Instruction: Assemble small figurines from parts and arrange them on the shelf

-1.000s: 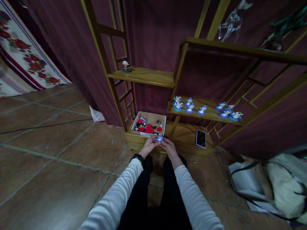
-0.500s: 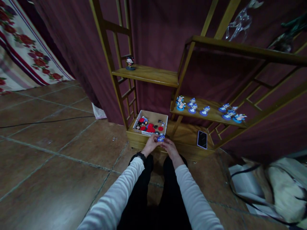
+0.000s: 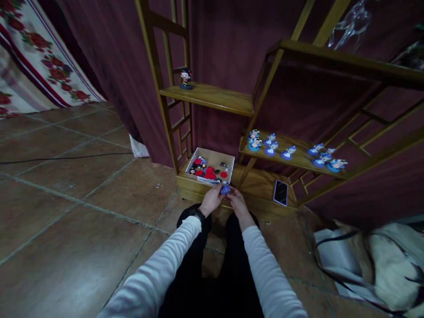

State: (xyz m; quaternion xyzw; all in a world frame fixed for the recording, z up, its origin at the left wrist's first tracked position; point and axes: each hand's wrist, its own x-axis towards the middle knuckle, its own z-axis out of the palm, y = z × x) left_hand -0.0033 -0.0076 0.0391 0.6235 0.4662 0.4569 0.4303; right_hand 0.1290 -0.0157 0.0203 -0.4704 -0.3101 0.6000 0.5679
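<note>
Small blue figurine [image 3: 225, 189] pinched between both hands, before box.

The blue figurine [image 3: 225, 189] pinched between left hand [image 3: 211, 201] and right hand [image 3: 236, 202] has been turned, its round base now showing, at six o'clock of the box [image 3: 217, 155].

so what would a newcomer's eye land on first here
The two hands meeting low in the middle, left hand and right hand pinching a small blue figurine between them. Just behind sits an open box of red and dark pieces on the bottom shelf, and to the right a row of blue figurines lines a wooden shelf.
</note>
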